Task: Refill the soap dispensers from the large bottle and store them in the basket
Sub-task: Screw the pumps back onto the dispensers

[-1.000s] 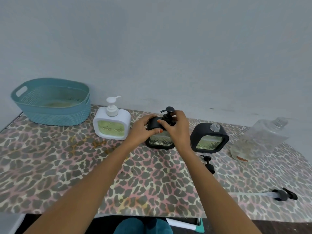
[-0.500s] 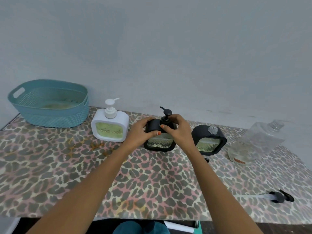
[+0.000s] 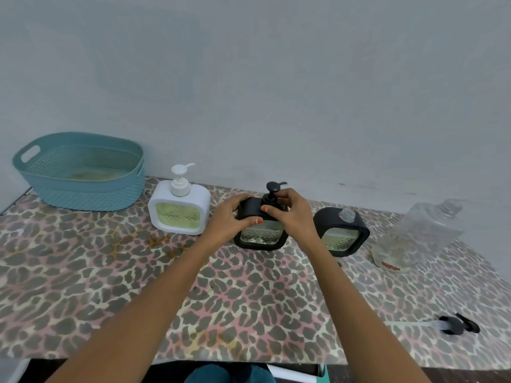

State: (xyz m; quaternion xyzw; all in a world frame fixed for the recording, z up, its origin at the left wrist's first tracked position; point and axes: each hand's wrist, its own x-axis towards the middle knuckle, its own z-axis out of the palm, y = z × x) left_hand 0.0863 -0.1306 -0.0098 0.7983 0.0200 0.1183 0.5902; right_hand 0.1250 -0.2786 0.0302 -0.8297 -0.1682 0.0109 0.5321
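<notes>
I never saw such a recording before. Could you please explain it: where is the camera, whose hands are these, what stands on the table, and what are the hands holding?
The camera sits on a person's head and looks down, so both arms are that person's; there is no machine. The left hand grips the black dispenser; the right hand pinches its pump. On the leopard-patterned table also stand a white dispenser with its pump, a second black dispenser without one, and a teal basket at far left. A large clear bottle lies on its side at right, a loose pump near the front edge.
</notes>
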